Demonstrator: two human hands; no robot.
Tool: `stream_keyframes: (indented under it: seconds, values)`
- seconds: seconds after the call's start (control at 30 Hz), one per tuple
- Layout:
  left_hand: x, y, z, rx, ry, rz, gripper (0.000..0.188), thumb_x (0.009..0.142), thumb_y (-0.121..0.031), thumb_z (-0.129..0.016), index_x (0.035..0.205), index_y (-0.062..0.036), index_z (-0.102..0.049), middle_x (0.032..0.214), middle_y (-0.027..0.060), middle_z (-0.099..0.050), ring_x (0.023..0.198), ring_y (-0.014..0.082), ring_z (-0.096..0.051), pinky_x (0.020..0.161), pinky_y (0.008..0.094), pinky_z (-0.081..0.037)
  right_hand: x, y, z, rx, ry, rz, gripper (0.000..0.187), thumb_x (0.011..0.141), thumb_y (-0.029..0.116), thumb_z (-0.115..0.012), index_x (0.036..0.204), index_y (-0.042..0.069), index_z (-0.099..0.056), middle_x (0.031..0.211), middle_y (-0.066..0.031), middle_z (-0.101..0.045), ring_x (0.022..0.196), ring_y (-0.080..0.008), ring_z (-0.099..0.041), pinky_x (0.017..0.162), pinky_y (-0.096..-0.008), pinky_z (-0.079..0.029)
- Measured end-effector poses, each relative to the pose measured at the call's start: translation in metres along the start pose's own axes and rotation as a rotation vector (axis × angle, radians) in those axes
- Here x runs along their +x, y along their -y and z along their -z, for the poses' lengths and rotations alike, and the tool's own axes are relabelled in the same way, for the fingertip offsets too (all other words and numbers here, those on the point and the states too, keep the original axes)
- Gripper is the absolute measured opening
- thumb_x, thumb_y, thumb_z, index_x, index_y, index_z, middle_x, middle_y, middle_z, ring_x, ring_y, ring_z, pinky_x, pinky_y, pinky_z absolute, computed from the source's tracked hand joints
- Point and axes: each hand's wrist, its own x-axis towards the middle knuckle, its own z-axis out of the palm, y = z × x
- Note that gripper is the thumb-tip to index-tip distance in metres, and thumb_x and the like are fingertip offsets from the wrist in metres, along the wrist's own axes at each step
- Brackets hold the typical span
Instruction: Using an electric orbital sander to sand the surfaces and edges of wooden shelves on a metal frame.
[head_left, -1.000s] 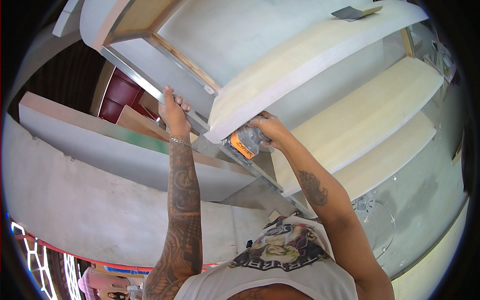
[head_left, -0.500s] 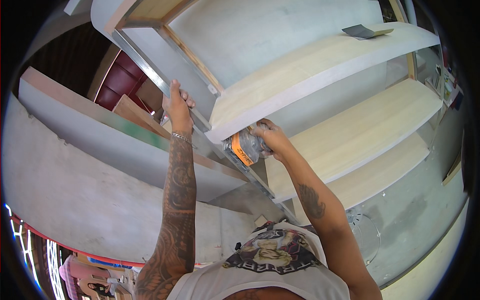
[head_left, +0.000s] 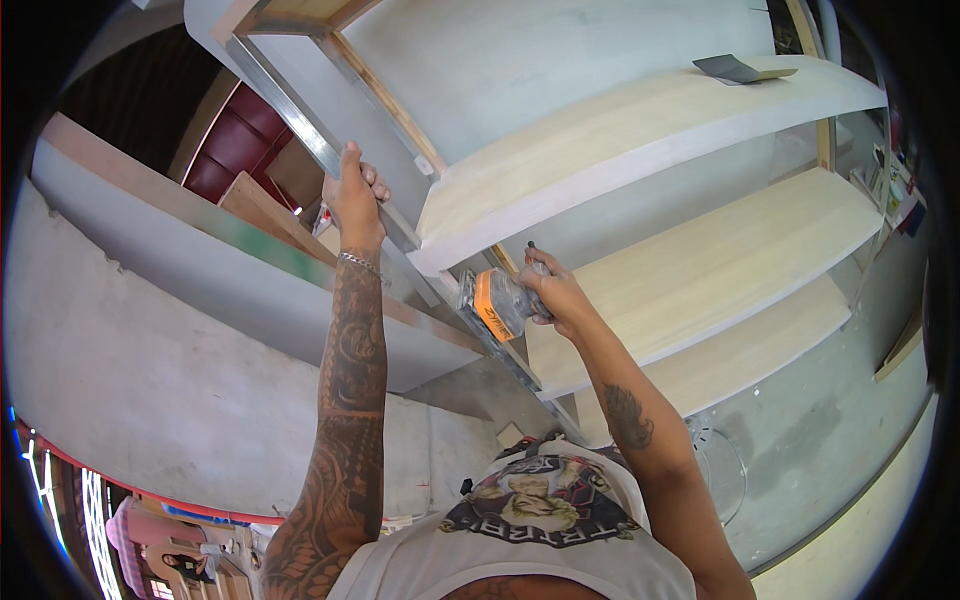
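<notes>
Head: fingers [head_left: 542, 259] prob. tight abt. sander [head_left: 497, 305]

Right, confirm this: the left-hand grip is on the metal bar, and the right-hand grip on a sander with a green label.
The head view shows an orange label, not green. The left-hand grip is on the metal bar, the right-hand grip on the sander.

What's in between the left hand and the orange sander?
The head view shows a bit of metal bar, then a pale shelf corner, between the left hand and the power sander.
</notes>
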Motion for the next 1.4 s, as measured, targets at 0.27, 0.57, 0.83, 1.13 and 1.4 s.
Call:
stream_keyframes:
  seconds: [0.27, 0.57, 0.83, 1.13, 1.4]
  values:
    - [-0.002, 0.001, 0.000, 0.017, -0.010, -0.001, 0.027, 0.097, -0.032, -0.065, 0.101, -0.0096, -0.051, 0.064, -0.0022, -0.045, 0.047, 0.0096, -0.045, 0.045, 0.0262, -0.039, -0.021, 0.025, -0.012, 0.001, 0.011, 0.026, 0.078, 0.078, 0.026, -0.075, 0.149, 0.012, -0.045, 0.123, -0.0126, -0.062, 0.096, -0.0238, -0.063, 0.063, -0.0395, -0.051]
    - [-0.002, 0.006, 0.002, 0.029, -0.024, -0.015, 0.031, 0.096, -0.033, -0.067, 0.103, -0.0089, -0.049, 0.064, -0.0017, -0.045, 0.047, 0.0096, -0.044, 0.044, 0.0268, -0.040, -0.023, 0.033, -0.017, 0.021, 0.035, 0.045, 0.079, 0.078, 0.026, -0.074, 0.149, 0.011, -0.044, 0.124, -0.0135, -0.061, 0.095, -0.0221, -0.062, 0.062, -0.0374, -0.050]
    - [-0.006, 0.007, 0.003, 0.006, -0.010, -0.002, 0.032, 0.096, -0.033, -0.068, 0.104, -0.0087, -0.049, 0.065, -0.0019, -0.045, 0.048, 0.0097, -0.044, 0.045, 0.0269, -0.039, -0.010, 0.027, -0.017, 0.056, 0.015, 0.032, 0.080, 0.077, 0.025, -0.074, 0.149, 0.009, -0.043, 0.123, -0.0139, -0.062, 0.096, -0.0232, -0.061, 0.062, -0.0368, -0.048]
    - [-0.006, 0.010, 0.004, 0.026, -0.011, -0.011, 0.031, 0.096, -0.033, -0.067, 0.101, -0.0090, -0.049, 0.064, -0.0021, -0.044, 0.048, 0.0094, -0.044, 0.046, 0.0267, -0.039, -0.016, 0.024, -0.021, 0.077, -0.010, 0.106, 0.076, 0.079, 0.025, -0.073, 0.147, 0.006, -0.045, 0.112, -0.0138, -0.064, 0.074, -0.0154, -0.062, 0.049, -0.0327, -0.047]
    - [-0.004, 0.009, 0.004, -0.002, -0.005, -0.007, 0.031, 0.096, -0.033, -0.067, 0.102, -0.0092, -0.048, 0.064, -0.0026, -0.045, 0.047, 0.0095, -0.044, 0.045, 0.0271, -0.039, -0.024, 0.028, -0.023, 0.014, -0.029, 0.064, 0.081, 0.079, 0.031, -0.072, 0.149, 0.006, -0.041, 0.112, -0.0144, -0.064, 0.073, -0.0151, -0.061, 0.047, -0.0281, -0.043]
